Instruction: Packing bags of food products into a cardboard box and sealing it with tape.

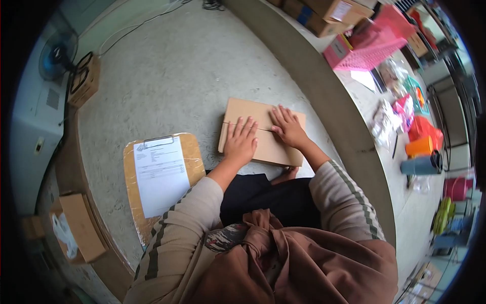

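Observation:
A flat cardboard box [262,142] lies on the concrete floor in front of my crossed legs. Its two top flaps are folded down and meet along a seam across the middle. My left hand [241,142] rests palm down on the left part of the top, its fingertips over the seam. Flat on the right part lies my right hand [287,127], fingers slightly spread. Neither hand grasps anything. On my left is a wooden clipboard [195,159] with a printed sheet [163,182] under its metal clip.
A low concrete ledge [322,76] curves along my right. Beyond it are a pink plastic basket [355,53], an orange cup [419,146] and a blue-grey tumbler [419,164]. To the left stand an open carton [83,228] holding a white plastic bag and a fan [57,57].

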Tool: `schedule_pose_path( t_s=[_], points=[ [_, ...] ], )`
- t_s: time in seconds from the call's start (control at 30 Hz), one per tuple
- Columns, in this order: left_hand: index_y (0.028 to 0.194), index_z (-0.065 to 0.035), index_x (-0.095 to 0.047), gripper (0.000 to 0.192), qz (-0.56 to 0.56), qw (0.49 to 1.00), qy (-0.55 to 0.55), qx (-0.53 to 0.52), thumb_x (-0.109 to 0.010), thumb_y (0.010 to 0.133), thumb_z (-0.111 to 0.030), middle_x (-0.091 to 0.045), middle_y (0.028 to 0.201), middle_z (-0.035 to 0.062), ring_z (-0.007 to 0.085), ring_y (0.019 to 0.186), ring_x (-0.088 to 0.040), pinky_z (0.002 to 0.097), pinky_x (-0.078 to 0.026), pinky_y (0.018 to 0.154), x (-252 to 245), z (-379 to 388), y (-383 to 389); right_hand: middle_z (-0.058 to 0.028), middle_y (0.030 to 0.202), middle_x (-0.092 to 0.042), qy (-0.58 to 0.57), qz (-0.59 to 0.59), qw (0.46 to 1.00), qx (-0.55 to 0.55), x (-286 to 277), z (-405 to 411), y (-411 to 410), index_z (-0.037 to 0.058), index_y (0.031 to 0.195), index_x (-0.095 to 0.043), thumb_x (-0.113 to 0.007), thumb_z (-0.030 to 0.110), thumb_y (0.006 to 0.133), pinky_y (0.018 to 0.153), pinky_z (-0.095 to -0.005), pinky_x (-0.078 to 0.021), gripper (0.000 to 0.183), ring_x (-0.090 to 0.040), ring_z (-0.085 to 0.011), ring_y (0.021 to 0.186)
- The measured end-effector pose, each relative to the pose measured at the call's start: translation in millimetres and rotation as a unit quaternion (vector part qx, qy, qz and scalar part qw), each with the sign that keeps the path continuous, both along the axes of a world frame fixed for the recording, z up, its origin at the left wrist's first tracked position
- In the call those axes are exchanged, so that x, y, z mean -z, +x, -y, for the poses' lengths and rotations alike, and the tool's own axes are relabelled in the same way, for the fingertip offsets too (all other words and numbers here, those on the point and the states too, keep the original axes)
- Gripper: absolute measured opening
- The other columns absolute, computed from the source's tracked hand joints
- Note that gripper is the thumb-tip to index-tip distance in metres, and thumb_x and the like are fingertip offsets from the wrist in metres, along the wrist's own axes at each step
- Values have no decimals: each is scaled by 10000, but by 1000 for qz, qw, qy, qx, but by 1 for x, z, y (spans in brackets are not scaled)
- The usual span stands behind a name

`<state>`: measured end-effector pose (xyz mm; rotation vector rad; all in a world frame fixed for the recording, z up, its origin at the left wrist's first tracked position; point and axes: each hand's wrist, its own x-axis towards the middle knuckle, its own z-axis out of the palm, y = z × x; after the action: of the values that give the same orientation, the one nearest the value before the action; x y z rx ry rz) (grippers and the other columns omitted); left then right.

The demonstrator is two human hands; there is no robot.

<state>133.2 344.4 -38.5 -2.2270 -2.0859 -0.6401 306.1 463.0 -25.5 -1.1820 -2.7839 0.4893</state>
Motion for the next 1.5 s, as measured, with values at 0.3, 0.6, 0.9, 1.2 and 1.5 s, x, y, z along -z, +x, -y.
schedule_pose_path(
  t_s=[0.3, 0.6, 0.9, 1.2, 1.5],
  points=[
    [1266, -137, -366, 463, -35, 999, 3, 13, -417, 833, -294, -301, 1337, 46, 258, 1239, -245, 455, -111, 1026, 2, -7, 3, -70, 1411, -62, -2, 204, 979, 28, -22, 73, 36, 265, 1350, -74, -721, 336, 573, 958, -614, -137, 1014, -29, -404, 1272],
    [1245, -318, -383, 414, -41, 996, -80, -6, -429, 834, -336, -331, 1320, -51, 278, 1248, -225, 616, -67, 966, -16, -1, -14, -39, 1411, -98, 40, 150, 988, -28, -13, 46, 44, 297, 1342, -125, -683, 235, 617, 974, -601, -121, 916, -38, -365, 1284],
    [1282, -111, -305, 444, 417, 887, 186, -64, -406, 874, -253, -294, 1318, 163, 299, 1231, -260, 392, -234, 993, -10, -5, -43, -145, 1021, -558, -476, -467, 680, 306, -33, 14, 101, -40, 1048, -511, -383, 376, 884, 794, -335, -434, 464, -554, -220, 893],
    [1339, -81, -157, 652, 589, 796, -134, -28, -506, 833, -299, -240, 1335, 197, 282, 1258, -203, 357, -230, 997, 12, 17, -62, -175, 1034, -537, -194, 72, 962, 175, -76, 41, 41, 49, 1214, -375, -690, 458, 614, 781, -348, -452, 792, -564, -269, 924],
    [1275, -310, -343, 551, 162, 954, -212, 139, -552, 772, -395, -169, 1401, 31, 304, 1296, -66, 542, -81, 1004, -46, 7, -64, -267, 1016, -535, -166, 94, 933, 305, -63, 24, 21, 85, 1345, -47, -643, 386, 650, 780, -392, -451, 964, -547, -367, 927]
  ],
)
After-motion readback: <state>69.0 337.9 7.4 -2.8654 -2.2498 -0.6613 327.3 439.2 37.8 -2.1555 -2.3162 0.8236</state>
